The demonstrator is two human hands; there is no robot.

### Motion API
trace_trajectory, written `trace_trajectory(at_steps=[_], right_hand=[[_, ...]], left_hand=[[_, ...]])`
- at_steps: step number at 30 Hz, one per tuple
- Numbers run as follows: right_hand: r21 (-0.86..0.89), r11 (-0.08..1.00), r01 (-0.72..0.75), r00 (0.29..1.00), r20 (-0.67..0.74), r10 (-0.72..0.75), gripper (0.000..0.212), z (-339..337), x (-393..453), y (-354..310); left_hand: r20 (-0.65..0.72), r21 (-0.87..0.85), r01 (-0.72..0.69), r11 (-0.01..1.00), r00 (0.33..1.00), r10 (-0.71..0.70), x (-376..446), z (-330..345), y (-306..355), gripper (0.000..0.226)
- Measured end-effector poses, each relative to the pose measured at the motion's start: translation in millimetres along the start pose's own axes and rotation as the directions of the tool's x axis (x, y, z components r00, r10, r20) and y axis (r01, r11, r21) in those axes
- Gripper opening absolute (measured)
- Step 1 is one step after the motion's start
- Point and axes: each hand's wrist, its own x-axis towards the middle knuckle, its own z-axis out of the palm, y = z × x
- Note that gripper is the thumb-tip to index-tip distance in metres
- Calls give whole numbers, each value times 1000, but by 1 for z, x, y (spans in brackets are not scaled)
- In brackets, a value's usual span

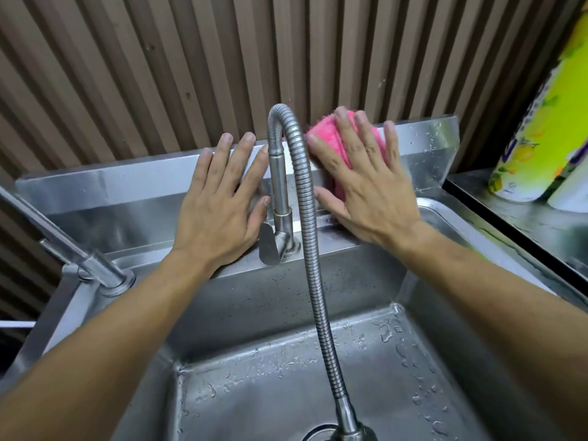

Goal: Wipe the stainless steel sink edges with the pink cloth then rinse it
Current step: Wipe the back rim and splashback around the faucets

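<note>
Head view: the right hand (366, 186) lies flat, fingers straight and spread, pressing the pink cloth (337, 144) against the raised back edge of the sink (95, 186), just right of the faucet (280, 173). The left hand (219, 198) rests open on the same edge, left of the faucet, holding nothing. To wipe well, I'd keep the palm pressure even and work around the faucet base, minding the flexible hose (313, 249) between the arms. Most of the cloth is hidden under the hand, the drain (318, 432) is cut off below, and the label on the green bottle (541, 122) is unreadable.
</note>
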Motion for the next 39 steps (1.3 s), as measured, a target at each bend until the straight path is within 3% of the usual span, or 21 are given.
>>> trace_trajectory(at_steps=[5, 6, 10, 12, 14, 16, 19, 21, 22, 23, 25, 26, 27, 28, 30, 32, 33, 34, 36, 39], right_hand=[[167, 943, -289, 952, -56, 301, 79, 15, 7, -53], [159, 948, -277, 956, -52, 288, 79, 15, 7, -57], [-15, 1000, 13, 996, -85, -14, 68, 5, 2, -11], [-66, 995, -78, 994, -77, 72, 70, 4, 0, 11], [50, 971, -236, 966, -92, 240, 72, 6, 1, -1], [205, 932, -297, 945, -79, 319, 74, 12, 7, -35], [213, 954, -210, 969, -87, 233, 70, 17, 9, -53], [180, 975, -132, 980, -127, 156, 62, 15, 7, -32], [188, 969, -162, 973, -134, 188, 61, 16, 6, -19], [219, 941, -259, 946, -138, 293, 60, 17, 5, -7], [325, 787, -524, 792, -154, 591, 57, 18, 9, -3], [380, 696, -609, 701, -153, 697, 56, 16, 13, -13], [411, 664, -625, 674, -146, 724, 56, 16, 19, -28], [407, 713, -570, 733, -139, 666, 57, 14, 22, -45], [366, 890, -272, 928, -147, 344, 61, 12, 18, -70], [344, 939, -15, 979, -186, 84, 59, 9, 15, -62], [329, 944, 25, 978, -206, 46, 56, 10, 14, -47], [316, 949, 4, 977, -206, 64, 54, 11, 12, -32], [330, 929, -170, 953, -185, 240, 51, 16, 3, 6], [388, 813, -434, 825, -191, 531, 47, 22, -7, 52]], left_hand=[[-9, 117, -133, 984, 991, 135, 12, 1, -9, 59], [-10, 139, -151, 979, 988, 154, 14, 1, -11, 57], [-9, 166, -213, 963, 976, 218, 16, -1, -20, 56], [-6, 165, -237, 957, 970, 241, 17, -2, -23, 57], [-8, 172, -241, 955, 969, 246, 18, -2, -24, 59], [-13, 178, -234, 956, 971, 240, 18, -1, -23, 60], [-31, 173, -232, 957, 970, 241, 17, 1, -22, 59], [-40, 168, -253, 953, 964, 263, 18, 1, -23, 58], [-37, 165, -264, 950, 961, 274, 18, 0, -25, 58], [-30, 161, -270, 949, 960, 278, 18, 0, -26, 58], [-16, 144, -260, 955, 964, 265, 17, -1, -26, 57], [-15, 135, -256, 957, 965, 260, 17, -2, -25, 57], [-16, 129, -259, 957, 965, 263, 18, -2, -24, 56], [-15, 121, -277, 953, 960, 281, 21, -3, -24, 56], [-6, 118, -332, 936, 942, 335, 28, -6, -29, 54], [5, 125, -369, 921, 929, 371, 35, -10, -35, 54], [12, 123, -381, 916, 924, 383, 36, -10, -37, 55], [14, 113, -390, 914, 920, 391, 36, -11, -38, 56], [18, 101, -385, 917, 923, 386, 35, -11, -37, 57], [26, 115, -384, 916, 923, 384, 34, -10, -34, 57]])
